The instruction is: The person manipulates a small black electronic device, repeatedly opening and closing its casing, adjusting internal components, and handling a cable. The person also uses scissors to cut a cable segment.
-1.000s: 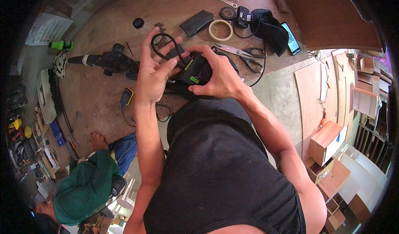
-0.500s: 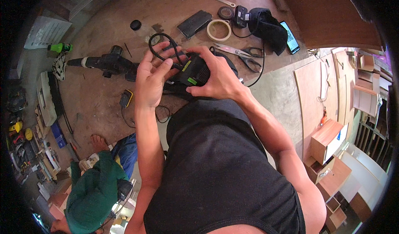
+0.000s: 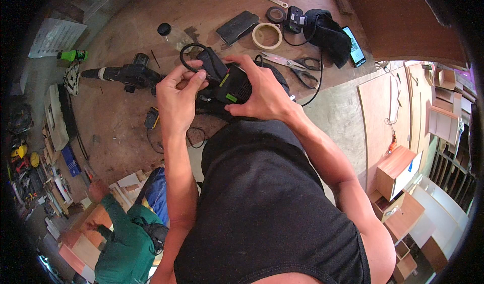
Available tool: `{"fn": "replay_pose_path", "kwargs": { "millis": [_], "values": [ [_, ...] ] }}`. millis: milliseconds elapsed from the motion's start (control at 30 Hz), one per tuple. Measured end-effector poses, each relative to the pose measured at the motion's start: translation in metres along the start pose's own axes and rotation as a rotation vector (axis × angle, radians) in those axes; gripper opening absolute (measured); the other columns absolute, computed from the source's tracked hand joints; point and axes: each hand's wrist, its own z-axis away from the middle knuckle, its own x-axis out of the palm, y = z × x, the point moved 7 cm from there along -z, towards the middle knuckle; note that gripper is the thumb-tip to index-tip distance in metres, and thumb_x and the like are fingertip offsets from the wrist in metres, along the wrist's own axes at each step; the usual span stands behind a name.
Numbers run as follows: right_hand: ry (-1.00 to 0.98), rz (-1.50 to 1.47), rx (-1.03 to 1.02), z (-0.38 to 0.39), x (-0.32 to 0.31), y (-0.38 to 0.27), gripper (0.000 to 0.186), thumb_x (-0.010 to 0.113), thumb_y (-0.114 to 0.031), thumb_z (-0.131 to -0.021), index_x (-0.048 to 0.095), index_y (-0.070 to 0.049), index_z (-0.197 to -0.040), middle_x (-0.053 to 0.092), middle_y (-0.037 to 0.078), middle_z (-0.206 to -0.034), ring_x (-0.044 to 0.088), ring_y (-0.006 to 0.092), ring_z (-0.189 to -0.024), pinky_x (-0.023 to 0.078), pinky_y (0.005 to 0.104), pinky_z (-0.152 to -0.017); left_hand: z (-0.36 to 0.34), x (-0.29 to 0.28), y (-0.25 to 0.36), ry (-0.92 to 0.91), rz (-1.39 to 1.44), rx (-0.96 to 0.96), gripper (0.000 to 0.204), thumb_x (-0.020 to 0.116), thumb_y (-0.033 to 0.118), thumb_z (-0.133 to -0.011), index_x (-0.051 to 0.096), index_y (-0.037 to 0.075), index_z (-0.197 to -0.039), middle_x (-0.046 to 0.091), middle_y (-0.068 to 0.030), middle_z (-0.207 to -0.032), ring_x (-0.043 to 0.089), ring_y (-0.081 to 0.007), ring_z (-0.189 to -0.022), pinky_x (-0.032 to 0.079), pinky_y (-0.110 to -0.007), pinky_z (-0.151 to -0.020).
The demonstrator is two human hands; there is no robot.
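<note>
My right hand (image 3: 269, 92) grips a black box-shaped device (image 3: 236, 85) with green labels, thumb on its near side and fingers over its far side. A black cable (image 3: 182, 57) loops up from beside the device. My left hand (image 3: 176, 97) pinches that cable between thumb and forefinger, left of the device. Dark material lies beneath both hands, its kind partly hidden. Left of my left hand lies a black blower-like power tool (image 3: 133, 75) with a tapered nozzle. A small black and yellow device (image 3: 152, 117) with a thin cord sits by my left wrist.
Beyond my hands are scissors (image 3: 290, 62), a roll of tape (image 3: 267, 36), a dark flat block (image 3: 238, 28), a clear bottle (image 3: 176, 39) and a phone (image 3: 354, 47). A person in green (image 3: 126, 238) works at lower left. Wooden boxes (image 3: 396, 168) stand at right.
My left hand has drawn back slightly leftward, its spread fingers now curled into a pinch on the cable. My right hand keeps its grip. The person in green has shifted, arms reaching out.
</note>
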Motion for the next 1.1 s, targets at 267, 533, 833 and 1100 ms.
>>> {"fn": "replay_pose_path", "kwargs": {
  "millis": [267, 533, 833, 1100],
  "values": [
    [0.001, -0.004, 0.005, 0.000, 0.000, 0.004, 0.096, 0.093, -0.018, -0.067, 0.046, -0.006, -0.151, 0.075, 0.024, -0.114, 0.074, 0.0439, -0.109, 0.057, 0.0448, -0.095, -0.001, 0.002, -0.002, 0.034, -0.069, 0.017, 0.017, 0.077, 0.003, -0.099, 0.078, -0.002, -0.115, 0.077, -0.0042, -0.086, 0.075, -0.0100, -0.083, 0.061, -0.026, -0.079],
    [0.050, 0.002, 0.028, 0.001, -0.001, 0.007, 0.094, 0.094, -0.019, -0.069, 0.047, -0.006, -0.149, 0.075, 0.023, -0.118, 0.075, 0.0409, -0.111, 0.057, 0.0444, -0.097, -0.002, 0.011, -0.018, -0.007, 0.153, -0.007, 0.033, 0.073, 0.012, -0.105, 0.069, -0.001, -0.135, 0.075, -0.0047, -0.115, 0.071, -0.0111, -0.102, 0.058, -0.029, -0.092],
    [0.100, -0.057, 0.099, -0.004, 0.002, 0.006, 0.104, 0.094, -0.024, -0.069, 0.038, 0.000, -0.152, 0.071, 0.028, -0.120, 0.071, 0.0459, -0.114, 0.056, 0.0478, -0.098, 0.029, 0.066, -0.052, -0.261, 0.766, -0.203, 0.043, 0.061, 0.025, -0.113, 0.054, 0.000, -0.147, 0.065, -0.0082, -0.138, 0.065, -0.0166, -0.124, 0.054, -0.033, -0.105],
    [-0.077, -0.334, 0.001, -0.003, 0.001, 0.010, 0.090, 0.080, -0.020, -0.097, 0.025, -0.003, -0.166, 0.054, 0.019, -0.140, 0.063, 0.0260, -0.126, 0.049, 0.0407, -0.110, 0.022, 0.057, -0.064, -0.201, 0.901, -0.326, 0.030, 0.058, 0.027, -0.113, 0.064, 0.004, -0.133, 0.073, -0.0082, -0.124, 0.071, -0.0187, -0.112, 0.059, -0.038, -0.097]
  ]
}}
